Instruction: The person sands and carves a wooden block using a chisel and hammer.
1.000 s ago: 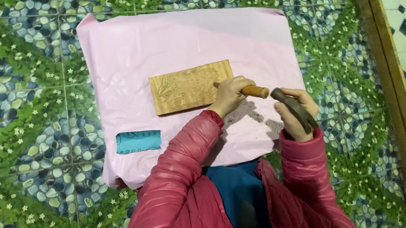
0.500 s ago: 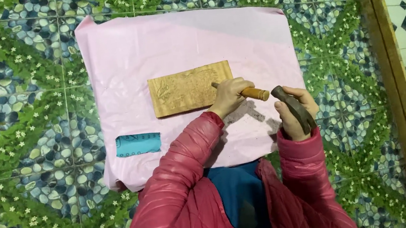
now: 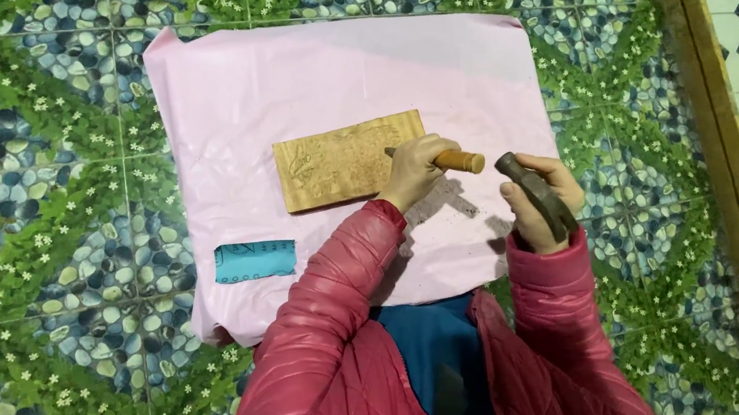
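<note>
Carved wood board point(image 3: 342, 162) flat; chisel point(image 3: 459, 160) angled; hammer point(image 3: 535, 196) raised.

Person in a red jacket carving a wood panel on a pink sheet over a patterned tile floor.

The left hand point(image 3: 416, 170) grips a chisel point(image 3: 458, 161) by its wooden handle, the tip set at the right end of the panel point(image 3: 337, 163). The right hand point(image 3: 541, 203) holds a dark mallet point(image 3: 535, 195) just right of the chisel's butt, apart from it. The panel lies flat near the middle of the sheet point(image 3: 301, 77). A teal patch point(image 3: 254, 261) lies below the panel's left end.
</note>
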